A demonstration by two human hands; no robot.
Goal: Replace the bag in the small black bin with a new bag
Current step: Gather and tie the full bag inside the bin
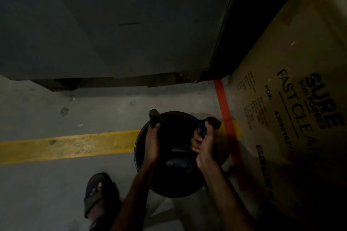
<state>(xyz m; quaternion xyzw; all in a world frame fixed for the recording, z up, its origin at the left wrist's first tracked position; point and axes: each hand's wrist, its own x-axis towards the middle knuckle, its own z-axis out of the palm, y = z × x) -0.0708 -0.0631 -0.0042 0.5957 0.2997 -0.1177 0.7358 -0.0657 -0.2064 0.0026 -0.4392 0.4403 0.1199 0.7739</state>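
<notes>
Both hands grip bag corners above bin on concrete floor.

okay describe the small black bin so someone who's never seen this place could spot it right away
Find the big cardboard box printed SURE FAST CLEAN on the right, then the yellow floor stripe running toward it. The small black bin stands on the floor where that stripe meets the red tape line, under both hands. It is the only round, dark, open-topped thing there, with black bag corners pulled up at its rim.

Bin on floor, left of carton, right of foot.
</notes>
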